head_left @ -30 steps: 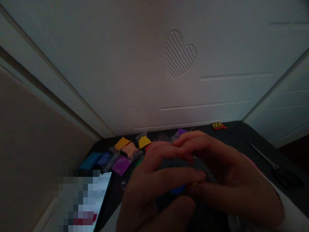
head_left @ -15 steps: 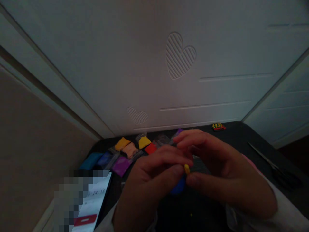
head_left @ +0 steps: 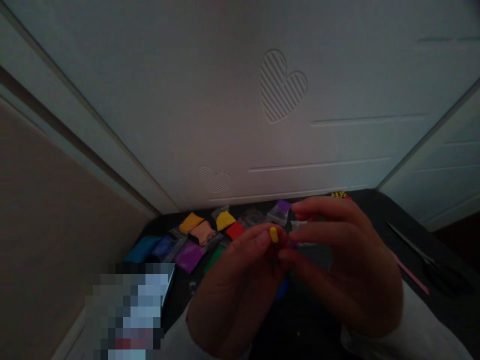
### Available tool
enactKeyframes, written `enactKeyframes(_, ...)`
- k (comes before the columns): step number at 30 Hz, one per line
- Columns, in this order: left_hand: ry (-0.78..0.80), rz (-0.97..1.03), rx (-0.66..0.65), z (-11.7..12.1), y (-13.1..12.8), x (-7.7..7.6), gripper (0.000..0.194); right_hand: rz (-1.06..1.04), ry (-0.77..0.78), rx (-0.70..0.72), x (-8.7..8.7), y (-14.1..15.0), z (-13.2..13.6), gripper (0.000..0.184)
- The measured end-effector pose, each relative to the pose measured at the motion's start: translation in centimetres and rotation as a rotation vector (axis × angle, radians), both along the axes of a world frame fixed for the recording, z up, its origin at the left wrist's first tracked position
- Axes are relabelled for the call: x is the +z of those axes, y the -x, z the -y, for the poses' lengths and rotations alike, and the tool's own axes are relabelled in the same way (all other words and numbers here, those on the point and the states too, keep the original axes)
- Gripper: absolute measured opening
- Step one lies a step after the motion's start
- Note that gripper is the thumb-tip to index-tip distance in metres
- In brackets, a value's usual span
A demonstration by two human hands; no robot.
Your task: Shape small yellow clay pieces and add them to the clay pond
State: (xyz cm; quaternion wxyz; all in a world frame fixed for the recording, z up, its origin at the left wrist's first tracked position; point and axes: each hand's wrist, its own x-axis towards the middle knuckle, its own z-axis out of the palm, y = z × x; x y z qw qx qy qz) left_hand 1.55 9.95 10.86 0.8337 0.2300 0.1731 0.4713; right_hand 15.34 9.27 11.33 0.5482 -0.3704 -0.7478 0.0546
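At the far left of the black desk (head_left: 311, 320) lies a lit, flat-screened device (head_left: 150, 295), largely pixelated; its screen text cannot be read. Beside it, clear plastic bags holding blue, purple (head_left: 189, 256), orange, peach (head_left: 202, 233), yellow (head_left: 225, 220) and red (head_left: 235, 230) material form a loose group; no lettering on them is legible.

The bare left hand (head_left: 234, 280) comes next, its grip closed, with a small, smooth yellow oblong piece (head_left: 274, 235) pinched at the thumb tip, above the desk. A blue object (head_left: 281, 290), partly hidden, shows below the hands. Farther back lies a clear bag with violet contents (head_left: 280, 211).

The bare right hand (head_left: 337, 265) has curved fingers, the upper ones spread apart; the thumb is near the left fingers. Whether its grip holds anything cannot be told.

Behind it sits a yellow-and-red knobbly item (head_left: 340, 195), partly covered. Farther right are a flat pink strip (head_left: 414, 276) and dark-handled metal scissors (head_left: 427, 257).
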Motion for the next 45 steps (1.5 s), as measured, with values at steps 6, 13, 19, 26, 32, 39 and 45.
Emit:
enactKeyframes(6, -0.056, -0.014, -0.047, 0.3, -0.4, 0.1, 0.026, 0.093, -0.092, -0.065, 0.2, 0.0, 0.0, 0.023)
enactKeyframes(13, -0.013, -0.086, 0.026, 0.5, -0.3, 0.2, 0.017, 0.122, -0.087, -0.04, 0.2, -0.3, 0.0, 0.021)
enactKeyframes(19, -0.052, -0.178, 0.099, 0.6, -0.1, 0.5, 0.01, 0.095, -0.109, -0.036, 0.7, -0.2, 0.1, 0.018)
enactKeyframes(26, -0.168, -0.309, 0.172, 0.4, 0.0, 0.6, 0.005, 0.032, -0.144, -0.039, 1.2, 0.3, 0.2, 0.016)
enactKeyframes(32, -0.183, -0.348, 0.183, 0.7, 0.0, 0.5, 0.007, 0.046, -0.155, -0.016, 1.4, 0.3, 0.1, 0.016)
enactKeyframes(39, -0.208, -0.431, 0.282, 0.7, -0.1, 0.8, 0.008, 0.067, -0.142, -0.057, 1.2, 0.2, 0.1, 0.017)
enactKeyframes(45, -0.238, -0.439, 0.283, 0.7, 0.1, 0.9, 0.008, 0.091, -0.132, 0.006, 1.3, 0.1, 0.2, 0.02)
